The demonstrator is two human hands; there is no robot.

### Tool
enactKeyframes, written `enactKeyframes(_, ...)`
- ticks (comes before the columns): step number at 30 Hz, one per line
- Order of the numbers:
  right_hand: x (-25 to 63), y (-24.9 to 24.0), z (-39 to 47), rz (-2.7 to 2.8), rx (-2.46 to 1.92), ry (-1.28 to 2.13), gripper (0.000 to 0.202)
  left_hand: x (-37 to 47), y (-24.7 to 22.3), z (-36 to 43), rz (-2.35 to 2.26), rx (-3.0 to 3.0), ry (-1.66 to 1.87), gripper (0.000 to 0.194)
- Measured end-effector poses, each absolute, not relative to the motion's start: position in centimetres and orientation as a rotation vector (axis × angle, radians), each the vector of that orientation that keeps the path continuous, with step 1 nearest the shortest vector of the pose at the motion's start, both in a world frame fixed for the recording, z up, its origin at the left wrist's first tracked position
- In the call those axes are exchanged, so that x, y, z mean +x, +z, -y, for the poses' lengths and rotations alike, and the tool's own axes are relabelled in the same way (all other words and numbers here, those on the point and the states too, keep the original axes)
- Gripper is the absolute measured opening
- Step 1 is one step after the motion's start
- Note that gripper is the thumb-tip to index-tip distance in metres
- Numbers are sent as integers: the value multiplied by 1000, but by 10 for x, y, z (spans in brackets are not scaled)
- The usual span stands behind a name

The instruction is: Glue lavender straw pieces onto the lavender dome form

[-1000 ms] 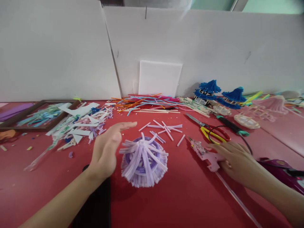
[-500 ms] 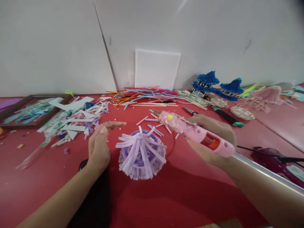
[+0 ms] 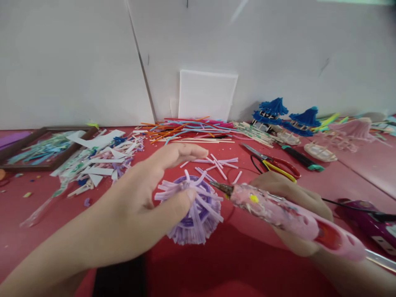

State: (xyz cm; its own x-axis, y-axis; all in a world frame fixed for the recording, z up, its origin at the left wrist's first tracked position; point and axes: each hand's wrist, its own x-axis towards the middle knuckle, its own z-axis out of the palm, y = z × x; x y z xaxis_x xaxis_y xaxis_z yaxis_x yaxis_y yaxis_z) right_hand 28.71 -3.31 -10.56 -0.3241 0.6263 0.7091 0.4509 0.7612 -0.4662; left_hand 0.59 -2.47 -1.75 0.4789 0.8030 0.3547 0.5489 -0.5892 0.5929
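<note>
A pink hot glue gun (image 3: 275, 214) is in my right hand (image 3: 293, 202), its metal nozzle pointing left toward a lilac pipe-cleaner roof (image 3: 198, 214) on the red table. The roof has strips fanning down from a peak over a purple ring. My left hand (image 3: 148, 198) reaches over its left side, thumb and fingers apart; the thumb overlaps the strips near the peak, and I cannot tell if it touches them. Behind the roof lie several short lilac pipe-cleaner pieces (image 3: 218, 165), just beyond my left fingertips.
Scissors (image 3: 275, 161) with red and yellow handles and a black-and-green cutter (image 3: 301, 158) lie at right. Blue model roofs (image 3: 272, 108) stand behind. Long coloured pipe cleaners (image 3: 192, 128) line the back, scraps (image 3: 102, 165) fill the left, and a dark flat object (image 3: 120, 276) lies at front.
My left hand has moved right and over the roof. The glue gun has come lower and to the right in the picture, still in my right hand. The scissors now show more fully.
</note>
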Motion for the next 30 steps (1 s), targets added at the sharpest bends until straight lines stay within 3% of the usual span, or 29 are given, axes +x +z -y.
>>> enactKeyframes(5,283,-101,33,2082,-667,198,13,-2,-32,28,-1162,2443,642,63)
enactKeyframes(11,277,-97,31,2115,-641,113,20,3,-38,25,-1160,2298,641,64)
enactKeyframes(30,270,-101,31,2113,-658,100,7,-1,-34,23,-1153,2283,602,63)
